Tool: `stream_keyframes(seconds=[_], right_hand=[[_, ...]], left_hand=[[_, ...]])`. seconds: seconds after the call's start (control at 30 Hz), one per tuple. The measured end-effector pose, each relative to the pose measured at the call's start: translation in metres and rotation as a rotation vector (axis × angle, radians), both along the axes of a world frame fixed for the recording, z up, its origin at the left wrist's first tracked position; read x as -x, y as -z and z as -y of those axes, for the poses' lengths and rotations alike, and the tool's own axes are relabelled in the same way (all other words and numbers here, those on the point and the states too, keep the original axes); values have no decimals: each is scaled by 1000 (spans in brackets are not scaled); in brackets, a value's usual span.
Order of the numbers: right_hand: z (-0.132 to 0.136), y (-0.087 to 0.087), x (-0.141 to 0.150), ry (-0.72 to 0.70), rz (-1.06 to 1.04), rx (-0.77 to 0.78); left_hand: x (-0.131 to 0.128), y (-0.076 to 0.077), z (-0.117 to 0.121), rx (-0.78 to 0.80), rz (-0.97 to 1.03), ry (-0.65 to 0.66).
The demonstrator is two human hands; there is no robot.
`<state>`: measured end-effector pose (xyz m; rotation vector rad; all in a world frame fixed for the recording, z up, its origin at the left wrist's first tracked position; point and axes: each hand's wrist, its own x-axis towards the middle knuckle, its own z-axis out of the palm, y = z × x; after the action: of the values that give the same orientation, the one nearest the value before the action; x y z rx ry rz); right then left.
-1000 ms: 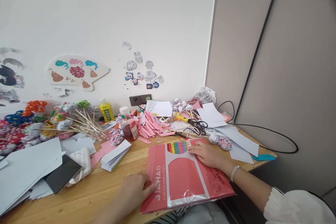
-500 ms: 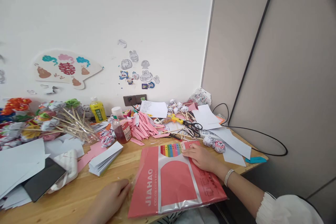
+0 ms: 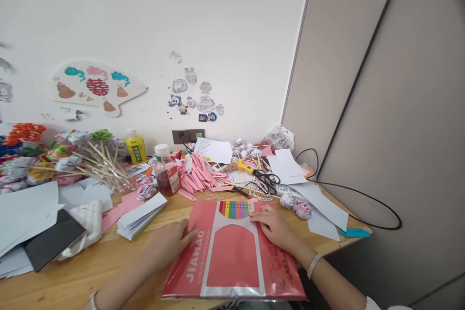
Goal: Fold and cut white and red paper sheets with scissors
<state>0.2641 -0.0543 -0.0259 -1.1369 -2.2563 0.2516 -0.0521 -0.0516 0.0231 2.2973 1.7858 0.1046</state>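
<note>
A flat pack of colour copy paper (image 3: 234,256) in clear film, with a red and silver cover and a rainbow strip at its top, lies at the front of the wooden table and overhangs its near edge. My left hand (image 3: 174,240) is at the pack's left edge, thumb over the cover and fingers closed along the side, some of them hidden. My right hand (image 3: 276,227) rests palm down on the upper right of the pack, its fingers laid out over the cover near the rainbow strip.
Behind the pack lie pink folded paper strips (image 3: 198,174), black-handled scissors (image 3: 267,179), a yellow glue gun (image 3: 243,166) and a syrup-coloured bottle (image 3: 166,174). Folded white sheets (image 3: 141,215) and a black phone-like slab (image 3: 54,240) are left. Paper flowers (image 3: 72,155) crowd the back left.
My left hand has moved up and right from beside the pack onto its left edge. The pack has shifted slightly left and is squarer to me. My right hand stays on it.
</note>
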Motion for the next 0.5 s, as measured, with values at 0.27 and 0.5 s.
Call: stream_keyframes(seconds=[0.27, 0.5], right_hand=[[9, 5, 2, 28, -274, 135], [7, 2, -2, 183, -417, 292]], left_hand=[[2, 23, -18, -55, -24, 80], [15, 24, -24, -8, 105, 122]])
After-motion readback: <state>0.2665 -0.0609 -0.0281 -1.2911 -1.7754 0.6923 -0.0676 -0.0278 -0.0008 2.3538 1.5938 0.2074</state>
